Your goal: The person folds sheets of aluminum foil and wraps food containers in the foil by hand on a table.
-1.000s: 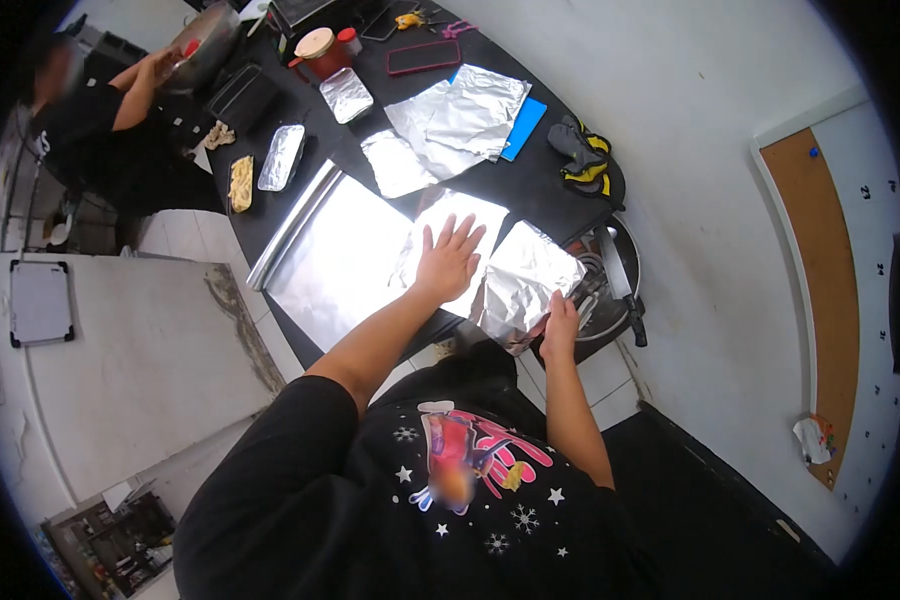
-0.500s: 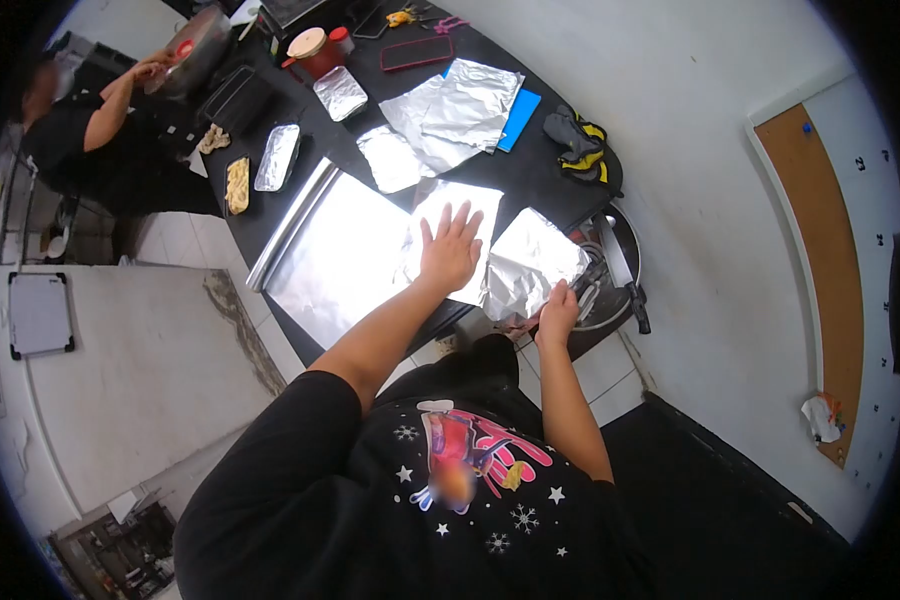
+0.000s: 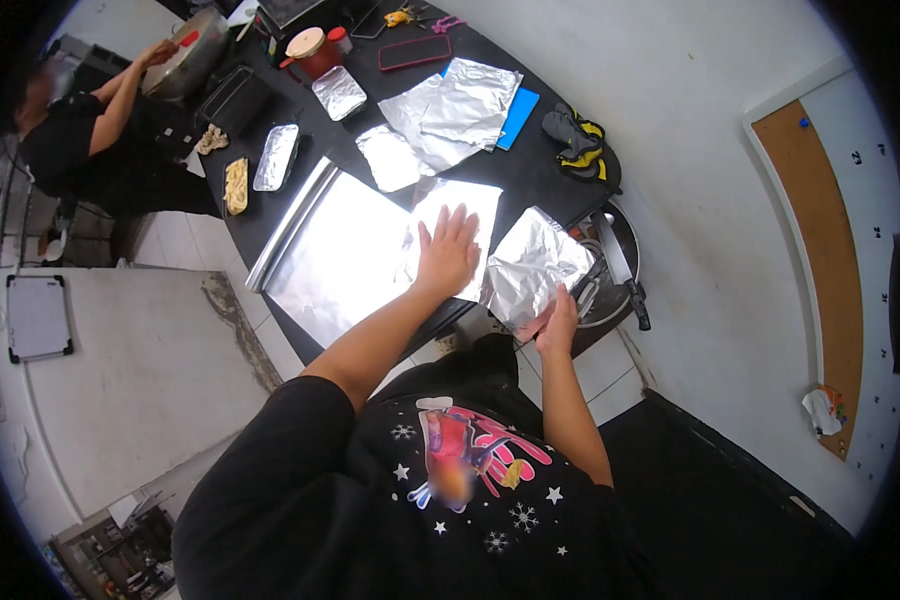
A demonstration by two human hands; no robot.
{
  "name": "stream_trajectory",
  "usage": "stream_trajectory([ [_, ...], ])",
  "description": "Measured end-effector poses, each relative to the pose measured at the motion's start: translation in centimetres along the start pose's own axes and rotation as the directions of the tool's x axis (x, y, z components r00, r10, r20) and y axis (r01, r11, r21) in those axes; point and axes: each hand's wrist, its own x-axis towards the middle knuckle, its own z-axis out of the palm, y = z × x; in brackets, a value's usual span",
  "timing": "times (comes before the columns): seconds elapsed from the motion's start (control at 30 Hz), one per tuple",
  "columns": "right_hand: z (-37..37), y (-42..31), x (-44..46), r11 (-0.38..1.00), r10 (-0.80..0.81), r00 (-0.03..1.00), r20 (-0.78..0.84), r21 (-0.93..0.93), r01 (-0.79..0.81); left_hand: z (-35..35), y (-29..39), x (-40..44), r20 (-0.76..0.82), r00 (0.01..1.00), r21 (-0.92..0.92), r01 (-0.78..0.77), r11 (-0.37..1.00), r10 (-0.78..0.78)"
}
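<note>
My left hand [image 3: 448, 252] lies flat with fingers spread on a sheet of aluminum foil [image 3: 482, 215] near the table edge. To its right, my right hand [image 3: 558, 325] grips the near edge of a crinkled piece of foil [image 3: 538, 258], thumb on top and the other fingers underneath. This piece reaches past the table edge. Left of my hands, a foil roll [image 3: 292, 225] lies with a wide shiny sheet [image 3: 345, 255] drawn out from it. More cut foil sheets [image 3: 470, 105] are stacked beyond, partly over a blue flat item [image 3: 518, 118].
Foil-covered trays [image 3: 276, 158] and an uncovered filled tray [image 3: 236, 186] stand at the left. A knife [image 3: 620, 255] rests across a container at the right corner, near grey-yellow gloves [image 3: 576, 145]. A co-worker [image 3: 100, 140] handles a large bowl [image 3: 190, 60].
My right hand has turned slightly, and the near edge of its foil piece has lifted and shifted. My left hand stays in place. The co-worker's arms have moved at the bowl.
</note>
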Motion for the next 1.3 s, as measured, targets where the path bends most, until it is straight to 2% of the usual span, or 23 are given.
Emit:
stream_trajectory([
  [0.13,-0.5,0.3,0.3,0.999,0.042,0.998,0.056,0.014,-0.043,0.1,0.1,-1.4,0.063,0.998,0.003,-0.013,1.000,0.013],
  [0.23,0.4,-0.1,0.1,0.998,0.015,1.000,0.026,0.053,-0.016,0.4,0.3,-1.0,0.037,0.999,0.024,0.003,1.000,-0.004],
  [0.33,1.1,-1.1,-1.0,0.997,0.080,0.997,0.015,-0.024,-0.080,0.5,0.3,-0.7,0.004,1.000,-0.011,0.014,1.000,-0.014],
  [0.43,2.0,-1.4,-1.7,0.992,0.021,0.998,-0.054,-0.123,-0.027,0.8,0.4,-0.6,-0.011,0.999,-0.015,0.034,0.999,-0.034],
  [0.53,0.2,0.6,0.5,0.960,-0.139,0.989,-0.058,-0.254,0.120,0.7,0.5,-0.5,0.020,0.998,0.002,0.057,0.998,-0.057],
  [0.83,0.4,-0.4,-1.5,0.962,-0.140,0.989,-0.055,-0.244,0.123,0.9,0.7,-0.4,0.017,0.997,0.019,0.077,0.997,-0.077],
  [0.93,-1.0,1.1,-0.1,0.939,-0.197,0.979,-0.051,-0.298,0.173,0.8,0.8,-0.4,0.020,0.997,0.018,0.080,0.997,-0.081],
  [1.03,-2.1,2.7,1.8,0.855,-0.381,0.922,-0.072,-0.407,0.322,0.8,0.7,-0.4,0.023,0.997,0.022,0.078,0.997,-0.079],
  [1.13,-2.9,1.5,1.6,0.650,-0.531,0.845,-0.063,-0.669,0.359,0.8,0.8,-0.4,0.010,0.998,0.031,0.069,0.997,-0.069],
  [1.23,-4.4,0.0,1.7,0.602,-0.570,0.815,-0.103,-0.727,0.330,0.7,0.7,-0.5,0.015,0.998,0.023,0.068,0.997,-0.068],
  [1.3,-5.6,-1.2,1.8,0.635,-0.577,0.815,-0.059,-0.660,0.401,0.8,0.6,-0.5,0.001,0.998,-0.007,0.065,0.998,-0.065],
])
